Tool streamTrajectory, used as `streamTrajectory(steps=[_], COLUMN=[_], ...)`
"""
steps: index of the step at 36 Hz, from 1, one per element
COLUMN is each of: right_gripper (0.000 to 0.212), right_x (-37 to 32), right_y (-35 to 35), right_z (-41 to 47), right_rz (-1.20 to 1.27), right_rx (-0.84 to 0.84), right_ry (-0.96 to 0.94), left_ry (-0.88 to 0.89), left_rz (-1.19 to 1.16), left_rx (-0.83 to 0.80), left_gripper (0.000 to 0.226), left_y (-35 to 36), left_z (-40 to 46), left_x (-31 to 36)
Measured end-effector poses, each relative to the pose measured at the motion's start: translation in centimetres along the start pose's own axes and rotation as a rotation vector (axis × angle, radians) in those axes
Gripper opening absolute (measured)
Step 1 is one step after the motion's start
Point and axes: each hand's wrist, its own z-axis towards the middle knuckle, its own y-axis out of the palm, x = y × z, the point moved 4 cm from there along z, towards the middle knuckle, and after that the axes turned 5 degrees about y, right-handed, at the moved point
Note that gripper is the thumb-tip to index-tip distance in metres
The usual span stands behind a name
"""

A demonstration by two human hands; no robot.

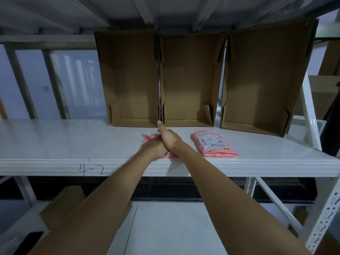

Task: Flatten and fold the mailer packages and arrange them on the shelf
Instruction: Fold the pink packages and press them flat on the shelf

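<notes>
Pink plastic shows from under both hands: a mailer (147, 140) lies on the white shelf (55, 140) near its front edge, pressed flat. The left hand (156, 146) rests palm down on it, fingers spread loosely, gripping nothing. The right hand (168, 138) lies across the left, open, its fingers stretched toward the boxes. A second pink mailer (213, 144), folded, label up, sits just to the right, apart from the hands. Behind stand 3 open cardboard boxes (189, 80) side by side, tipped so their openings face forward. "4-2" (93, 171) is handwritten on the shelf's front lip.
</notes>
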Motion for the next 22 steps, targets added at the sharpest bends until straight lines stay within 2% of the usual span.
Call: streamTrajectory(steps=[2, 5, 9, 11, 13, 17, 22], right_gripper=[0.074, 0.079, 0.075, 0.073, 0.073, 0.075, 0.065], right_x=[0.0, 0.4, 1.3, 1.3, 1.1, 1.4, 1.7], right_y=[-0.1, -0.4, -0.7, -0.7, -0.3, -0.3, -0.7], right_z=[-0.1, -0.1, -0.3, -0.4, -0.2, 0.4, 0.4], right_rz=[-0.101, -0.231, -0.451, -0.528, -0.589, -0.757, -0.812], right_rx=[-0.042, -0.053, 0.018, 0.022, 0.019, 0.039, 0.024], right_ry=[0.014, 0.004, -0.074, -0.102, -0.138, -0.150, -0.122], left_ry=[0.038, 0.048, 0.001, 0.033, 0.055, 0.092, 0.091], left_rz=[0.123, 0.117, -0.267, -0.301, -0.164, 0.301, 0.479], left_rx=[0.014, -0.006, -0.045, -0.063, -0.099, -0.088, -0.128], left_gripper=[0.036, 0.036, 0.022, 0.025, 0.029, 0.044, 0.053], left_y=[-0.1, 0.2, 0.2, 0.1, 0.2, -0.6, -0.6], left_z=[0.7, 0.9, 1.6, 1.9, 2.2, 2.2, 3.3], left_x=[-0.3, -0.5, -1.6, -2.2, -2.8, -4.1, -6.0])
